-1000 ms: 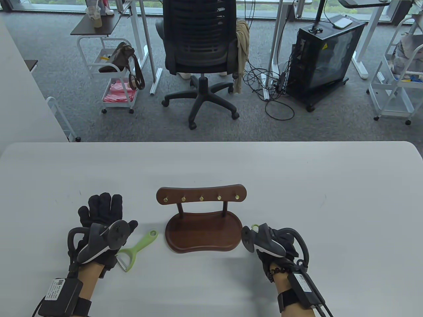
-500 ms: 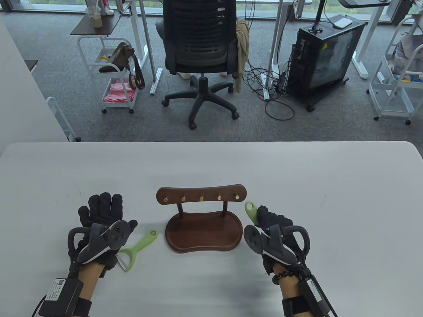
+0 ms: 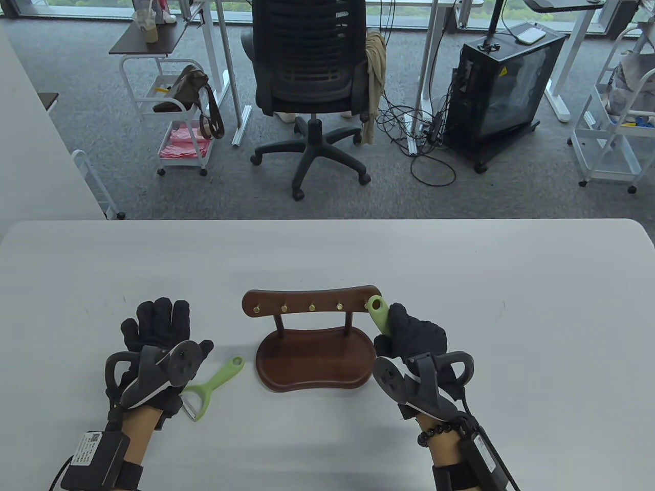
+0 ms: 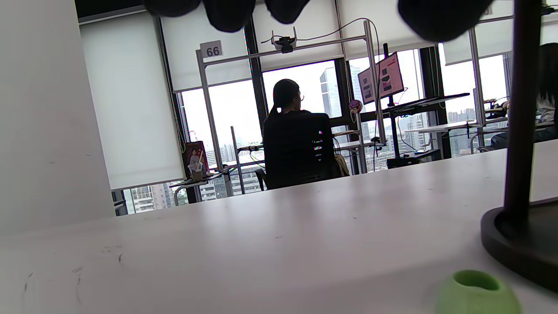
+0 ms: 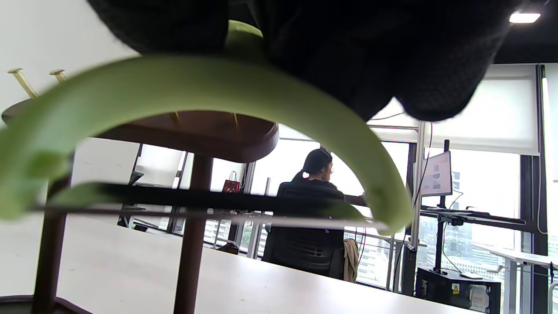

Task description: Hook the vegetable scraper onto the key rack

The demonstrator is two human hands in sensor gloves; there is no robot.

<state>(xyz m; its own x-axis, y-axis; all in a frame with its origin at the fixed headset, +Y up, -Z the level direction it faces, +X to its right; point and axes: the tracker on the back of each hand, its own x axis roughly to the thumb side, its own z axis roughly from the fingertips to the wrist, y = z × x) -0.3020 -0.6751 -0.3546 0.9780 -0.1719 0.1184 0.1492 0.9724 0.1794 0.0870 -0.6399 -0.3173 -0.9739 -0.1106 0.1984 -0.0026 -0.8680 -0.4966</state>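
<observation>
A scraper (image 3: 379, 314) is held tight in the right hand's (image 3: 417, 335) fingers (image 3: 396, 314), its hole just beside the rack's (image 3: 312, 302) last hook (image 3: 367, 306) but not yet hooked on, while the left hand (image 3: 156, 327) is rested flat with fingers apart.

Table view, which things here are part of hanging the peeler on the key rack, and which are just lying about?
Part of the job:
- right hand, gripping a green peeler with its hole at the rightmost peg
- wooden key rack

Lying about:
- second green peeler on the table
- left hand, resting flat beside it
- office chair behind
</observation>
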